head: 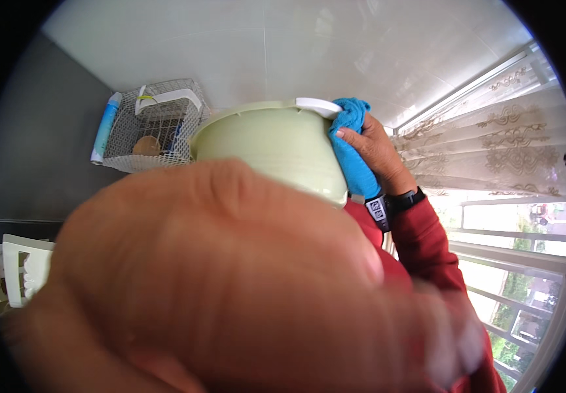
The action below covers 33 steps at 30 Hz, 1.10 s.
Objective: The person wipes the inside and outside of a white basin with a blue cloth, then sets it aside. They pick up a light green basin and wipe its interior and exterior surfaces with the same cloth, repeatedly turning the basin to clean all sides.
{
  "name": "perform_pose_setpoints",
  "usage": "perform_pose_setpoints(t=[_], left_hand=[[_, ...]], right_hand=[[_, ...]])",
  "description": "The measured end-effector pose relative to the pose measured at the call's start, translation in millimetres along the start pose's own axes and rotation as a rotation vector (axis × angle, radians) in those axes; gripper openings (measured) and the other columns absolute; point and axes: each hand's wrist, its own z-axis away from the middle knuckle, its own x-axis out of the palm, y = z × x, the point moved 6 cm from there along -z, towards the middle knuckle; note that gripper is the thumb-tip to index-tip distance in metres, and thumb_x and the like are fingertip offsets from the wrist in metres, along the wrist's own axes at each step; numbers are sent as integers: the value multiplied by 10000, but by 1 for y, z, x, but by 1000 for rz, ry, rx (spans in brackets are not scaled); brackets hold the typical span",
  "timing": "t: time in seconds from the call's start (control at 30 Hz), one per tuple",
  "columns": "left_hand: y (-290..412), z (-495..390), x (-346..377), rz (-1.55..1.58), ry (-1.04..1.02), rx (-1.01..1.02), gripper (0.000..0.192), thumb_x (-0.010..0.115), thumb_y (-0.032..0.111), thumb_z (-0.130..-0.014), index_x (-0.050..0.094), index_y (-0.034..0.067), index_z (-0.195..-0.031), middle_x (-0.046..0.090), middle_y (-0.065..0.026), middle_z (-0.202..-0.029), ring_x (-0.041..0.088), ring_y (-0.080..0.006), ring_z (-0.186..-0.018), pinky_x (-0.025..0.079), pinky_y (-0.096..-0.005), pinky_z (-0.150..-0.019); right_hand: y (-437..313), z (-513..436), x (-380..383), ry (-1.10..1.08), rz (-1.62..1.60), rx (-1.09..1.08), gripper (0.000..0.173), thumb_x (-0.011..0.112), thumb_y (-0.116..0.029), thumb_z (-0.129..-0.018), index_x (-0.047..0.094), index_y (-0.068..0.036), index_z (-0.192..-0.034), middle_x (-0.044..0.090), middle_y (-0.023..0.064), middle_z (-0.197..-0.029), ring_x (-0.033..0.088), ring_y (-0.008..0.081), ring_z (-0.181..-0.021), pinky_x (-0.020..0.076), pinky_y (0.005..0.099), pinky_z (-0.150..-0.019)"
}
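Note:
My left hand [204, 265] is raised very near the camera, blurred, and fills much of the lower view. Its fingers point to the right, and whatever it may hold is hidden. Beyond it stands a pale green plastic basin [268, 137] with a white handle [317, 105] on its rim. At the basin's right side my right hand [378, 147] grips a bunched blue cloth [356, 167], thumb on the near side. The cloth touches the rim beside the handle and hangs down along the basin. My left hand covers the basin's lower part.
A white mesh basket [155, 159] with several things in it is left of the basin, an aerosol can [106, 127] against its side. A pale tiled wall [233, 54] rises behind. A white chair [15, 270] stands far left; patterned curtains [499, 142] and windows [513, 216] are right.

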Motion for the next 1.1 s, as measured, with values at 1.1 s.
perform_pose_setpoints(t=[1.1], left_hand=[[0, 53, 53, 246, -120, 447, 256, 475, 134, -949, 550, 126, -1194, 518, -46, -1266, 522, -193, -1147, 484, -401, -801]], right_hand=[[-3, 11, 5, 35, 7, -85, 482, 732, -193, -810, 585, 10, -1221, 609, 41, -1147, 547, 127, -998, 443, 283, -912]])
